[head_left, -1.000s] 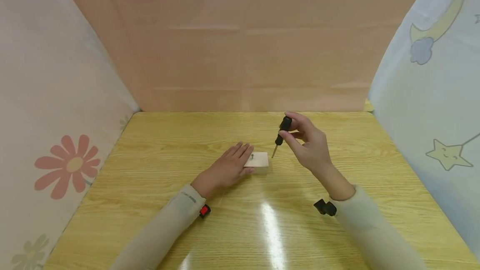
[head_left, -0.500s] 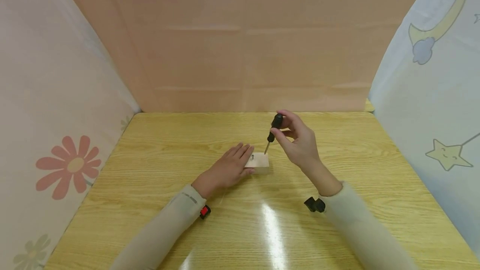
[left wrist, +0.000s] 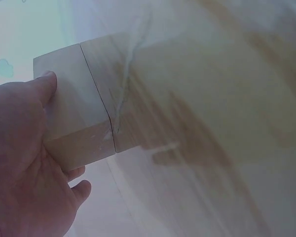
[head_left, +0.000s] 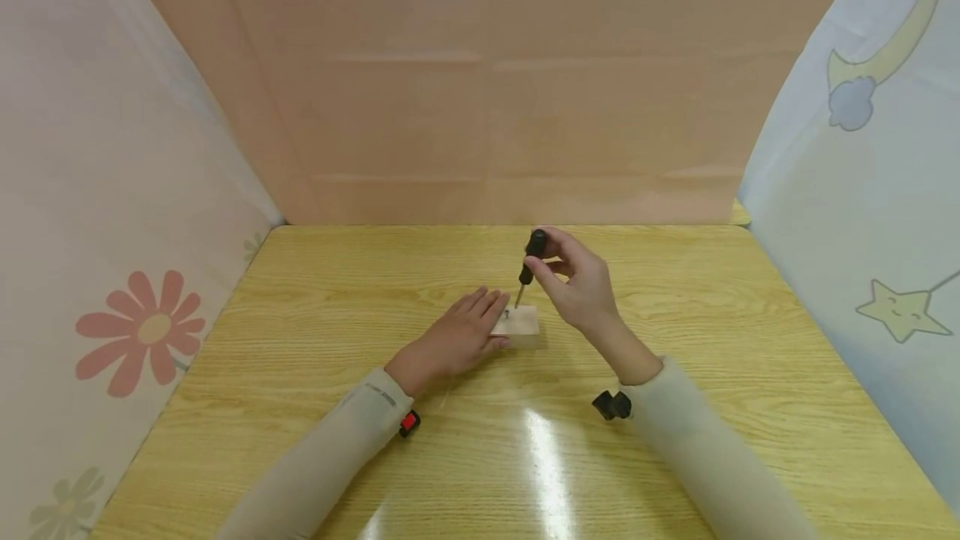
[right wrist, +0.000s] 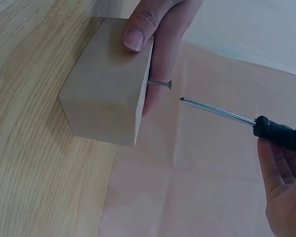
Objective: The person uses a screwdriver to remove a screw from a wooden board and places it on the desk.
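A pale wooden block (head_left: 522, 322) lies on the table, with a screw (right wrist: 160, 84) standing partway out of its top face. My left hand (head_left: 455, 337) holds the block at its left end, fingers across the top and thumb on the near side. My right hand (head_left: 583, 288) grips the black handle of a screwdriver (head_left: 531, 257) between thumb and fingers. In the right wrist view, the tip of its metal shaft is a short gap away from the screw head. The left wrist view shows the block (left wrist: 74, 103) against the left hand; the screw is hidden there.
The wood-grain table (head_left: 315, 290) runs back to a plain peach-coloured sheet (head_left: 487, 90). Pale cloths stand at both sides, flowers on the left cloth (head_left: 150, 148), a moon and star on the right cloth (head_left: 885, 207). Each sleeve has a small dark device at the wrist.
My right hand has moved left with the screwdriver, bringing its tip from right of the block to over the block, close to the screw. The left hand and block have stayed put.
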A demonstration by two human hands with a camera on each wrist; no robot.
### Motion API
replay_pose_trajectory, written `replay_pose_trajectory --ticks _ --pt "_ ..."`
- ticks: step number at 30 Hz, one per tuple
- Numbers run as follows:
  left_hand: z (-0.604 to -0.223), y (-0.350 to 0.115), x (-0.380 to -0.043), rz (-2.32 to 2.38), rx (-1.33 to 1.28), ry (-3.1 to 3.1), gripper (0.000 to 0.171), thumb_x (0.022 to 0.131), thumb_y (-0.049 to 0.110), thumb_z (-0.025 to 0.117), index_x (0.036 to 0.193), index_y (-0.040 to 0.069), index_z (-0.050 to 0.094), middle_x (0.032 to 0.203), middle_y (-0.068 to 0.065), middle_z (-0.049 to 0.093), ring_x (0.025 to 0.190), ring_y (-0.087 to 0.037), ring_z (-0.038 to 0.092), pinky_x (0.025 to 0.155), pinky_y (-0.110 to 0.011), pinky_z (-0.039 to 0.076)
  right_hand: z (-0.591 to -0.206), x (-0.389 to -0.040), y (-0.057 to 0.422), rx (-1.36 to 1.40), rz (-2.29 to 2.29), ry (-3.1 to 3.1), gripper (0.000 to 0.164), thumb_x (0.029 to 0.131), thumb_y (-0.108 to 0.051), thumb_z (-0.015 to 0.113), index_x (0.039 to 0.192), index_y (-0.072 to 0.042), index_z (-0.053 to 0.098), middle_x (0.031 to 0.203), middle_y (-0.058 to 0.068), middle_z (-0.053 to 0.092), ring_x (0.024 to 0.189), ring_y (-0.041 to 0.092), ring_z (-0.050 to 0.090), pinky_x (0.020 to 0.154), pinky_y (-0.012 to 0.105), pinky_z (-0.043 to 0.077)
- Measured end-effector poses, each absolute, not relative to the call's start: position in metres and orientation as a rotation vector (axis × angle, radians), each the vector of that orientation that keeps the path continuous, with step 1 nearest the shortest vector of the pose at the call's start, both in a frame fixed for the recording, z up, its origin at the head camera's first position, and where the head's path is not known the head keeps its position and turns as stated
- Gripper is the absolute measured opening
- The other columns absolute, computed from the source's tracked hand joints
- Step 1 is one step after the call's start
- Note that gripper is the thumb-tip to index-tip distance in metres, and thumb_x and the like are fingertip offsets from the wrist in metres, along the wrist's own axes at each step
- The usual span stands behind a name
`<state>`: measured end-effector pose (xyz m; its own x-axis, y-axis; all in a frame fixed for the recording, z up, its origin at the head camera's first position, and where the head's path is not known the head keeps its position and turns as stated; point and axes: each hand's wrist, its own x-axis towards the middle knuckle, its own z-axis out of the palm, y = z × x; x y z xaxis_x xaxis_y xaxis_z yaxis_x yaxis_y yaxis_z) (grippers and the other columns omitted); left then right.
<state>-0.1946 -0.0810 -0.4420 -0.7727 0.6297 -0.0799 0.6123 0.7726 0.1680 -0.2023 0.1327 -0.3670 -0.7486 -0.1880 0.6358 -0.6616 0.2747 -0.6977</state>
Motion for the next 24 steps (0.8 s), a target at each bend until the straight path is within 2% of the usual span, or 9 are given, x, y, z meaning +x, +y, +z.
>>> replay_pose_trajectory --ticks 16,24 --pt "-0.441 -0.080 -0.194 0.196 1.003 2.857 0.074 0.107 0.052 0.038 0.163 0.009 0.017 0.167 -0.015 0.021 0.155 -0.032 0.016 0.125 -0.045 0.016 -0.373 -0.207 0.123 0.819 1.450 -2.100 0.036 0.091 0.003 0.073 0.125 0.007 0.063 0.096 0.016 0.072 0.089 0.016 0.069 0.074 0.018 0.057" --pt "-0.441 -0.079 -0.193 0.194 0.996 2.855 0.074 0.107 0.052 0.037 0.164 0.010 0.013 0.168 -0.014 0.020 0.156 -0.032 0.015 0.125 -0.045 0.016 -0.376 -0.208 0.122 0.817 1.423 -2.123 0.037 0.091 0.002 0.073 0.127 0.005 0.062 0.096 0.014 0.073 0.089 0.021 0.070 0.074 0.022 0.059"
